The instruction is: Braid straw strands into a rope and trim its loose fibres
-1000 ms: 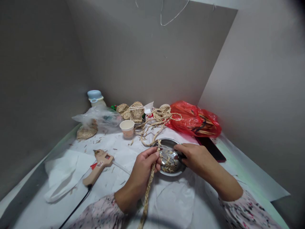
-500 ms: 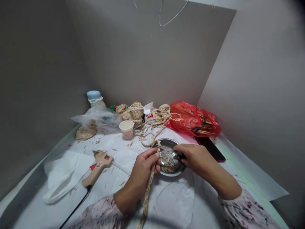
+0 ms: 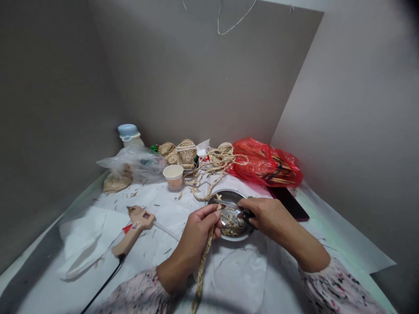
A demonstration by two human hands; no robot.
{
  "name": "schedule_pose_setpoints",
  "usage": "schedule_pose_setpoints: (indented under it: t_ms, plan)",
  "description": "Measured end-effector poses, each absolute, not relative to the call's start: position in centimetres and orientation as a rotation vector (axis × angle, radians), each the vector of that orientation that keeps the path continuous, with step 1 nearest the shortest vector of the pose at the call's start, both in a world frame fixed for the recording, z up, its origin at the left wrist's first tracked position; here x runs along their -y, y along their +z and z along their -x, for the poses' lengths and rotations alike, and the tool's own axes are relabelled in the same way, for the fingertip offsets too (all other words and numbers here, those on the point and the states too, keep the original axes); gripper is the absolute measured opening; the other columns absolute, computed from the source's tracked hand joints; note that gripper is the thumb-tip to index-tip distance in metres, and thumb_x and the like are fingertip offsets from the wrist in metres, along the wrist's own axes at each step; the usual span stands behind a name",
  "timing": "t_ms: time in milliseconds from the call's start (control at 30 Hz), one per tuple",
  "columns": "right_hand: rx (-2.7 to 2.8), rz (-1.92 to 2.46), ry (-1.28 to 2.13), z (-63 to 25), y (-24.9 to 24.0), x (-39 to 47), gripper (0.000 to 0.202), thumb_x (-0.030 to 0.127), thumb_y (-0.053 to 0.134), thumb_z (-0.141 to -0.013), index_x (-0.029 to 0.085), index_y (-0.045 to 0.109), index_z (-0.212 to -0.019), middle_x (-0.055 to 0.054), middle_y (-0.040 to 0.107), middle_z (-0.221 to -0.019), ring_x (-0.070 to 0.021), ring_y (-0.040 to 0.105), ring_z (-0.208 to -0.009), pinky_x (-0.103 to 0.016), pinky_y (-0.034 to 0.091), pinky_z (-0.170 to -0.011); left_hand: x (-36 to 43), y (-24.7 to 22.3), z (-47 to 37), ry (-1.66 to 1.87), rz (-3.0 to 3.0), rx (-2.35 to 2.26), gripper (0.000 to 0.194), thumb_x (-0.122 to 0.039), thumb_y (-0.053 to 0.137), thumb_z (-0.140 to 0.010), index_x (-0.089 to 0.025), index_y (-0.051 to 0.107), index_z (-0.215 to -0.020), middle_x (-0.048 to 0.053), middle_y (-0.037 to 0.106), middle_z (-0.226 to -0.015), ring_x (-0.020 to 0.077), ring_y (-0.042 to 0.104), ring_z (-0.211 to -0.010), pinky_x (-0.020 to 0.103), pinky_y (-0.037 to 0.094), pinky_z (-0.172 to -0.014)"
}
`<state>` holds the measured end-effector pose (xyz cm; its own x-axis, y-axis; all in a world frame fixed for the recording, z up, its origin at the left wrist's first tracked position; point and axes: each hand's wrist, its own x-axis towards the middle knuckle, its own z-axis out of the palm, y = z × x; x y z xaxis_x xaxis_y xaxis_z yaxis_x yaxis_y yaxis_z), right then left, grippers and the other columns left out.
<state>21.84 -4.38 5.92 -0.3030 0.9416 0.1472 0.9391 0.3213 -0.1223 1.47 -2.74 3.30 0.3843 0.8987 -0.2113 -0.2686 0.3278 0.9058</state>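
Over the left rim of a round metal bowl (image 3: 244, 237), my left hand (image 3: 203, 224) pinches a braided straw cord (image 3: 202, 266). The cord hangs down from my fingers to the bottom edge of the view. My right hand (image 3: 265, 213) grips black-handled scissors (image 3: 229, 203). Their metal blades point left above the bowl, beside the upper part of the cord. Straw clippings (image 3: 231, 224) lie in the bowl. My right fingers partly hide the scissor handles.
A glue gun (image 3: 134, 231) with a black cable lies at left. Behind are a paper cup (image 3: 173, 176), straw coils (image 3: 187, 152), a clear plastic bag (image 3: 134, 158), a lidded bottle (image 3: 129, 134) and a red bag (image 3: 252, 161). A dark phone (image 3: 290, 204) rests at right.
The scissor blades look narrower and closer together beside the cord. Both hands stay in nearly the same place, holding the same things.
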Motion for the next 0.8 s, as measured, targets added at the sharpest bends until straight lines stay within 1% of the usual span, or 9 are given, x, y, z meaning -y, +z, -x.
schedule_pose_setpoints:
  t_ms: [100,200,300,400,500,633,800]
  plan:
    - [2.364,1.741,0.052,-22.0,6.0,4.4,0.034,0.008,0.057,-0.069,0.026,0.064,-0.097,-0.002,0.072,-0.090,-0.0179,0.065,-0.080,-0.024,0.035,-0.064,2.8,3.3,-1.5,0.890,-0.920,-0.845,0.028,-0.029,0.070,-0.073,-0.011,0.066,-0.094,-0.002,0.057,-0.062,0.0048,0.047,-0.048,0.017,0.033,-0.049]
    - [2.280,1.785,0.081,-22.1,6.2,4.6,0.030,0.011,0.058,-0.071,0.026,0.064,-0.097,-0.001,0.071,-0.087,-0.0170,0.064,-0.076,-0.024,0.035,-0.062,3.0,3.4,-1.5,0.893,-0.904,-0.869,0.040,-0.028,0.069,-0.072,-0.010,0.064,-0.108,-0.002,0.057,-0.061,0.0052,0.047,-0.048,0.017,0.034,-0.049]
    - [2.215,1.813,0.110,-22.1,6.5,4.7,0.026,0.017,0.060,-0.075,0.027,0.063,-0.099,-0.001,0.071,-0.085,-0.0165,0.062,-0.072,-0.024,0.034,-0.061,3.0,3.4,-1.6,0.899,-0.894,-0.878,0.051,-0.027,0.069,-0.072,-0.009,0.059,-0.119,-0.002,0.057,-0.060,0.0059,0.047,-0.048,0.017,0.035,-0.049]
    - [2.201,1.813,0.179,-22.1,6.9,4.9,0.019,0.025,0.062,-0.078,0.027,0.063,-0.097,0.000,0.070,-0.082,-0.0157,0.060,-0.068,-0.024,0.033,-0.058,2.9,3.4,-1.6,0.902,-0.901,-0.870,0.060,-0.028,0.070,-0.071,-0.009,0.055,-0.126,-0.003,0.056,-0.059,0.0066,0.046,-0.047,0.018,0.035,-0.048]
    - [2.207,1.823,0.240,-22.2,7.0,5.0,0.016,0.031,0.063,-0.078,0.026,0.062,-0.093,0.000,0.069,-0.081,-0.0159,0.059,-0.067,-0.024,0.032,-0.057,2.9,3.5,-1.6,0.903,-0.915,-0.881,0.062,-0.030,0.070,-0.070,-0.009,0.055,-0.126,-0.004,0.055,-0.057,0.0068,0.045,-0.046,0.018,0.033,-0.046]
    - [2.218,1.854,0.269,-22.5,6.8,5.0,0.013,0.030,0.064,-0.078,0.026,0.062,-0.090,0.000,0.069,-0.079,-0.0159,0.058,-0.067,-0.024,0.032,-0.057,3.0,3.6,-1.5,0.914,-0.961,-0.905,0.057,-0.031,0.067,-0.071,-0.009,0.058,-0.123,-0.004,0.054,-0.055,0.0062,0.043,-0.044,0.018,0.031,-0.045]
    - [2.245,1.859,0.308,-22.4,6.5,4.9,0.022,0.029,0.065,-0.076,0.026,0.064,-0.098,-0.002,0.070,-0.087,-0.0184,0.061,-0.073,-0.025,0.035,-0.062,2.9,3.5,-1.5,0.913,-1.021,-0.899,0.058,-0.031,0.063,-0.072,-0.008,0.057,-0.125,-0.004,0.052,-0.054,0.0063,0.042,-0.043,0.018,0.029,-0.045]
